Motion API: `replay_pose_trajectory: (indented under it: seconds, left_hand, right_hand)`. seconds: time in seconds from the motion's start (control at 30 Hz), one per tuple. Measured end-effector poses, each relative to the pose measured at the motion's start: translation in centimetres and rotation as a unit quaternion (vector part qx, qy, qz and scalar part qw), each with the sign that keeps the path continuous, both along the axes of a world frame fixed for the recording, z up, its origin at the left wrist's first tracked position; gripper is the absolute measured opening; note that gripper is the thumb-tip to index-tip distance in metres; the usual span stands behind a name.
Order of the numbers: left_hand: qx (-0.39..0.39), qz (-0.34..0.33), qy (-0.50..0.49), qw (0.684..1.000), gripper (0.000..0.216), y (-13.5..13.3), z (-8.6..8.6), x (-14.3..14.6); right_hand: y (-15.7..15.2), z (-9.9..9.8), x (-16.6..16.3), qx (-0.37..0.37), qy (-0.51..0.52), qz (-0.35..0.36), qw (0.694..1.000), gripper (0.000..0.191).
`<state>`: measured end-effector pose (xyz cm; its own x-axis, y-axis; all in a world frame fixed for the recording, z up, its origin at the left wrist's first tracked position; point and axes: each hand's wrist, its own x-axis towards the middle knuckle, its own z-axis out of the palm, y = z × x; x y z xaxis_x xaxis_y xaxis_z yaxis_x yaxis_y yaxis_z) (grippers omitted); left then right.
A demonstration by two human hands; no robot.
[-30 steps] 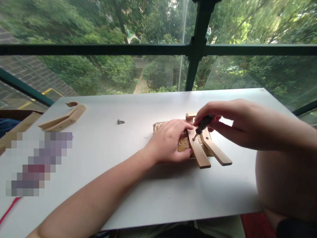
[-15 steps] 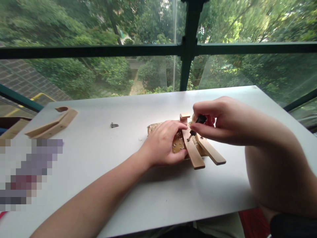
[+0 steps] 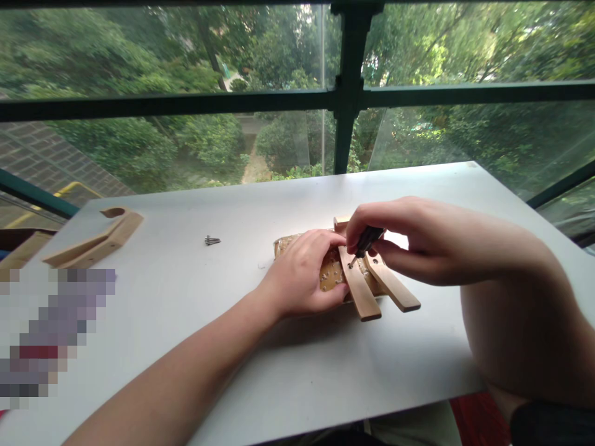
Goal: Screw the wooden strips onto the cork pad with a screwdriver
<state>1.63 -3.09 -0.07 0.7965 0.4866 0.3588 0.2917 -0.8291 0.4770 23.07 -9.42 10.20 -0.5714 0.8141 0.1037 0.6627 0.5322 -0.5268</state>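
My right hand (image 3: 395, 238) is closed around the dark handle of a screwdriver (image 3: 367, 240). The tool slants down, its tip at a hole in the nearer wooden hook (image 3: 365, 300). My left hand (image 3: 304, 272) lies over a brown block (image 3: 331, 272) with a pitted top and clear wrapping. Its fingertips and thumb press against that hook's left edge, holding it on the block. Just to the right, a second wooden hook (image 3: 395, 288) rests across the block with a dark hole in it. The curled far ends of both hooks are partly hidden by my right hand.
On the white table (image 3: 223, 347), several screws (image 3: 212, 240) lie in a small bunch left of the block. More wooden hooks (image 3: 100, 241) sit at the far left, near a blurred-out patch. A green-framed window (image 3: 346, 93) stands behind the table.
My right hand has turned and shifted slightly left and down around the screwdriver, whose tip stays at the hole. My left hand keeps its place. The whole view has shifted slightly.
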Motion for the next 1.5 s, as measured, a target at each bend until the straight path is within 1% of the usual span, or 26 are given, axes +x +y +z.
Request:
replay_pose_trajectory:
  seconds: [0.1, 0.23, 0.33, 0.4, 0.53, 0.6, 0.8, 1.0, 1.13, 1.33, 1.5]
  left_hand:
    - [-0.004, -0.004, -0.002, 1.000, 0.051, 0.0, 0.0, 0.0]
    - [-0.011, -0.004, -0.008, 1.000, 0.055, 0.0, -0.1, 0.0]
    - [-0.018, -0.002, -0.008, 1.000, 0.055, -0.1, 0.0, -0.1]
    - [-0.021, 0.002, -0.006, 1.000, 0.057, -0.1, 0.0, -0.1]
    - [-0.026, 0.013, -0.001, 1.000, 0.062, -0.2, 0.0, -0.2]
    - [-0.026, 0.015, -0.001, 1.000, 0.064, -0.1, 0.0, -0.2]
    - [-0.028, 0.006, -0.013, 1.000, 0.067, 0.0, -0.1, -0.2]
    - [-0.027, 0.005, -0.013, 1.000, 0.066, -0.1, -0.1, -0.2]
    - [-0.025, 0.005, -0.010, 1.000, 0.066, -0.1, 0.0, -0.1]
    - [-0.025, 0.003, -0.009, 1.000, 0.065, -0.1, 0.0, -0.1]
    - [-0.021, -0.003, -0.004, 1.000, 0.065, 0.0, -0.1, -0.1]
  right_hand:
    - [0.0, -0.1, 0.3, 0.015, -0.013, -0.026, 0.999, 0.027]
    - [0.1, -0.1, 0.5, 0.036, -0.050, -0.054, 0.997, 0.018]
    - [0.2, 0.1, 0.7, 0.042, -0.060, -0.064, 0.995, 0.016]
    - [0.2, 0.2, 0.8, 0.052, -0.046, -0.076, 0.995, 0.015]
    - [0.2, 0.3, 1.2, 0.119, 0.019, -0.157, 0.980, 0.016]
    - [0.3, 0.1, 1.2, 0.128, 0.028, -0.170, 0.977, 0.016]
    - [1.2, -0.8, 0.9, 0.098, 0.005, -0.131, 0.987, 0.015]
    - [1.5, -1.3, 0.7, 0.088, 0.004, -0.125, 0.988, 0.015]
    - [1.5, -1.4, 0.5, 0.081, 0.007, -0.125, 0.989, 0.016]
    - [1.2, -1.1, 0.4, 0.083, 0.010, -0.098, 0.992, 0.020]
    - [0.7, -0.9, 0.2, 0.061, -0.003, -0.078, 0.995, 0.024]
